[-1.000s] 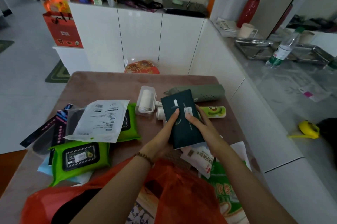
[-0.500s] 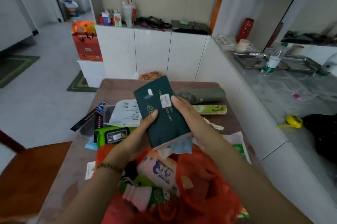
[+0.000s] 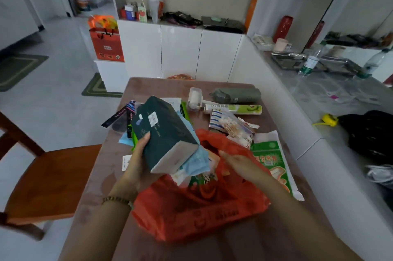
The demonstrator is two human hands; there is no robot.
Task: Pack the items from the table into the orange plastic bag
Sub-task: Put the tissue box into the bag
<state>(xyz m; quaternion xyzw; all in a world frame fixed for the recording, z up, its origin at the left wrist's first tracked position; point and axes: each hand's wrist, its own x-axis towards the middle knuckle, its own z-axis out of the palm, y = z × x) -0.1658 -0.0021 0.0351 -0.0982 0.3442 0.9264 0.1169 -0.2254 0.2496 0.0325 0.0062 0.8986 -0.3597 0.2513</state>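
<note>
My left hand (image 3: 138, 160) grips a dark green tissue pack (image 3: 165, 133) tilted down over the mouth of the orange plastic bag (image 3: 197, 205), with a light blue packet (image 3: 196, 161) under its lower end. My right hand (image 3: 240, 164) is at the bag's right rim and seems to hold the plastic. Items show inside the bag's opening. On the brown table (image 3: 153, 86) lie a lint roller (image 3: 194, 99), a grey-green pouch (image 3: 237, 95), a green cling-film roll (image 3: 234, 109), a cotton swab pack (image 3: 230, 124) and a green printed bag (image 3: 270, 163).
Dark packets (image 3: 125, 116) and green wipes lie at the table's left, partly hidden by the tissue pack. A wooden chair (image 3: 53, 182) stands to the left. White cabinets (image 3: 180, 52) stand behind, and a white counter (image 3: 331, 99) runs along the right with bottles.
The tissue pack moved from both hands above the table to my left hand alone, tipped toward the bag. My right hand dropped to the bag's rim. The view pulled back.
</note>
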